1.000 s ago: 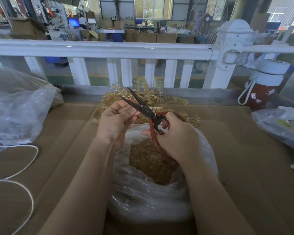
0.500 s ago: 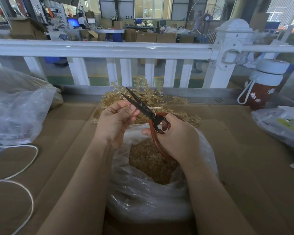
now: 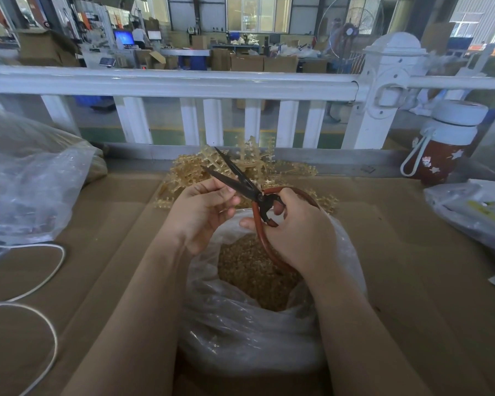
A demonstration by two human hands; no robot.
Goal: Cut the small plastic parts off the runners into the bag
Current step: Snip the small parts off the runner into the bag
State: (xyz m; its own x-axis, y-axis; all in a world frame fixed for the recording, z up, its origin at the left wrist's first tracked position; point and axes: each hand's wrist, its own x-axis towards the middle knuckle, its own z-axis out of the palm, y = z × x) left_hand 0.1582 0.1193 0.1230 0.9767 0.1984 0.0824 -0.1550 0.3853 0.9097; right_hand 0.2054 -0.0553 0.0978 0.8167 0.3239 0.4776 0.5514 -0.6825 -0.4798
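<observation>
- Light: soft, even daylight from the hall windows (image 3: 257, 12) behind; fairly bright.
- Shadows: faint, diffuse.
- Glare: mild sheen on the clear bag (image 3: 257, 338).
- Distortion: wide-angle bowing of the railing (image 3: 169, 82).
- Focus: centre sharp, edges slightly soft.

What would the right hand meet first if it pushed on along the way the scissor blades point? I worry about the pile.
Probably the runner pile behind the scissors; depth unclear.

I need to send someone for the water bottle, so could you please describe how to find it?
Follow the white railing to its thick post on the right. The bottle stands at its foot: dark red with stars, a white lid and a white carry loop.
</observation>
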